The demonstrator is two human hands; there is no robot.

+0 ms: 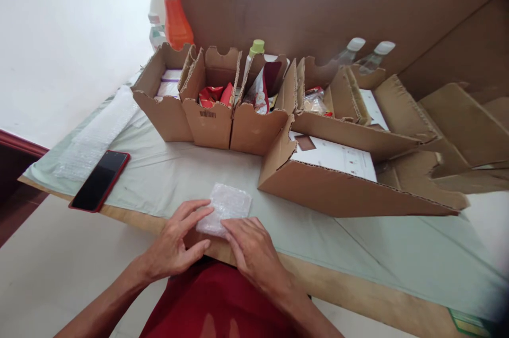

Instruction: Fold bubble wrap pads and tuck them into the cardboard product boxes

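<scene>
A flat, squarish packet in clear bubble wrap lies on the cloth at the table's near edge. My left hand is at its left side, fingers apart, with the fingertips touching the wrap and the thumb held away from it. Over the packet's near right corner my right hand is closed, its fingers together on top and the thumb close below. What is inside the wrap cannot be made out clearly.
Cardboard bins with packets and boxes stand in a row behind. A larger cardboard bin holding a white box is at right. A phone and a bubble wrap strip lie left. An orange bottle stands behind.
</scene>
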